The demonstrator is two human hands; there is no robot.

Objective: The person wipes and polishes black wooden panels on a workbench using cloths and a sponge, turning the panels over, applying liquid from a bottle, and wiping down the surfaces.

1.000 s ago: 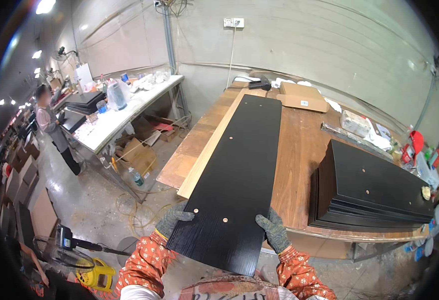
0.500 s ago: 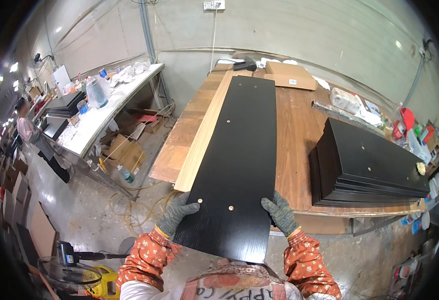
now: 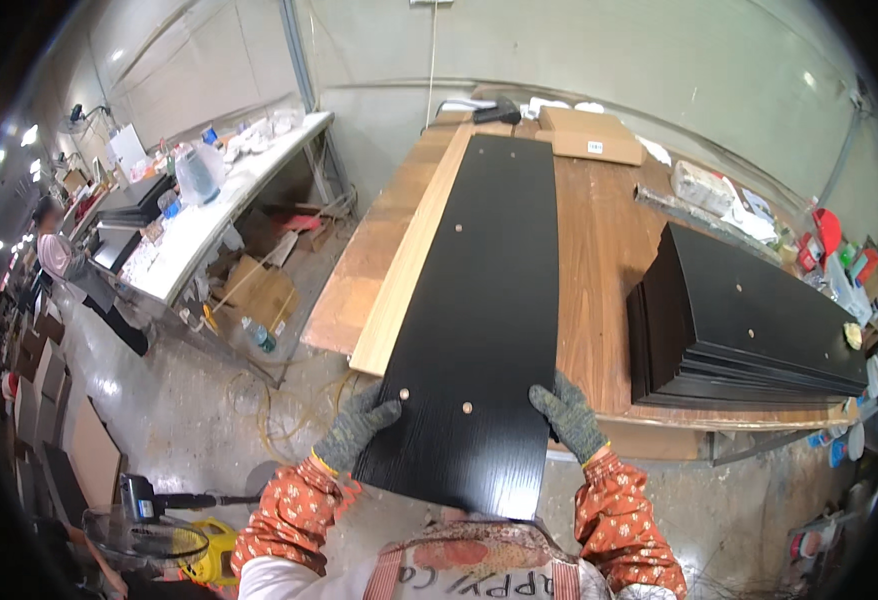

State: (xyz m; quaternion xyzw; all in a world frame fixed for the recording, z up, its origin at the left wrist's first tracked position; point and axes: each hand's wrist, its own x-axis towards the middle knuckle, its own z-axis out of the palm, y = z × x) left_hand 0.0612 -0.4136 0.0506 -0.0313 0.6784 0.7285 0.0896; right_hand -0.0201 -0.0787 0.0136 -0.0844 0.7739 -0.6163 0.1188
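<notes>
A long black board (image 3: 484, 300) with several small drilled holes lies lengthwise in front of me, its near end jutting past the table edge toward my body. My left hand (image 3: 359, 428), in a grey knit glove, grips its left edge, thumb on top beside a hole. On the opposite edge my right hand (image 3: 569, 415), gloved alike, holds on with the thumb over the face. The fingers below the board are hidden. Under the board's left side shows a light wood-grain board (image 3: 409, 270). To the right stands a stack of black boards (image 3: 759, 310) with a small pale lump (image 3: 852, 335) on top.
The brown wooden table (image 3: 599, 290) carries a cardboard box (image 3: 589, 135) and a wrapped white bundle (image 3: 704, 188) at the back. On the left are a white workbench (image 3: 229, 185), a person (image 3: 74, 265) beside it, a fan (image 3: 144, 540) and a hose (image 3: 279, 420) on the floor.
My view has tilted and shifted slightly, so the surroundings sit a little differently in the picture. Both hands keep hold of the black board's edges.
</notes>
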